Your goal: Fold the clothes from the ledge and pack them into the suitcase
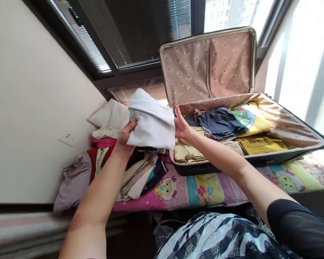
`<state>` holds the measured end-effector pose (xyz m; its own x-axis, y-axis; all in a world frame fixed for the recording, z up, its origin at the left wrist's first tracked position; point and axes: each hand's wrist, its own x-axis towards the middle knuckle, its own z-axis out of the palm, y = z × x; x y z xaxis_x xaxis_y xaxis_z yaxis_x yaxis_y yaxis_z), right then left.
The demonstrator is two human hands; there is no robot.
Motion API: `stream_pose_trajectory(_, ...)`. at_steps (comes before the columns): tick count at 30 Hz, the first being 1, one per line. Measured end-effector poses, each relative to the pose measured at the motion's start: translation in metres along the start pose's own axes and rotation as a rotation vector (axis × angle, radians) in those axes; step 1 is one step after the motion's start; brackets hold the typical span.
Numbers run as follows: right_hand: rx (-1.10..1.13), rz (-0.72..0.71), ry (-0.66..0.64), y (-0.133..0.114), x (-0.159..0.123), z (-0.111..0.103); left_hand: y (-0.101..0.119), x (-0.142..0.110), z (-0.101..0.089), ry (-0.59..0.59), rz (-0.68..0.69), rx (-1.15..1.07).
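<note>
A folded white garment [152,120] is held up between both hands, above a pile of clothes [118,165]. My left hand [125,136] grips its left edge with fingers curled round it. My right hand [181,126] holds its right edge, thumb up against the cloth. Just to the right lies an open suitcase [286,124] with its lid [207,66] standing upright. Folded clothes lie inside: a dark blue piece [221,122], a yellow printed piece [252,120], a mustard piece [261,144] and a beige piece [186,151].
The suitcase and the pile rest on a colourful cartoon-print sheet [205,187]. A white wall [29,108] with a socket [68,139] is on the left. A window with blinds [140,32] is behind. A patterned black-and-white garment [218,235] is near the bottom.
</note>
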<state>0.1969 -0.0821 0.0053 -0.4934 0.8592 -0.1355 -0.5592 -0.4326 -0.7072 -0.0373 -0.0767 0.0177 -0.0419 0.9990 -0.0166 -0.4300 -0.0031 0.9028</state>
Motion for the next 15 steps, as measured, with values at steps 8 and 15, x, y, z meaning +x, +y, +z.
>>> stream_pose_trajectory(8, -0.398, -0.167, 0.556, -0.083, -0.102, -0.115, -0.099, -0.028, 0.135, -0.434, -0.403, -0.008)
stream_pose_trajectory(15, -0.548, -0.215, 0.783, -0.156, -0.19, -0.206, -0.15, -0.023, 0.202, -0.716, -0.639, 0.064)
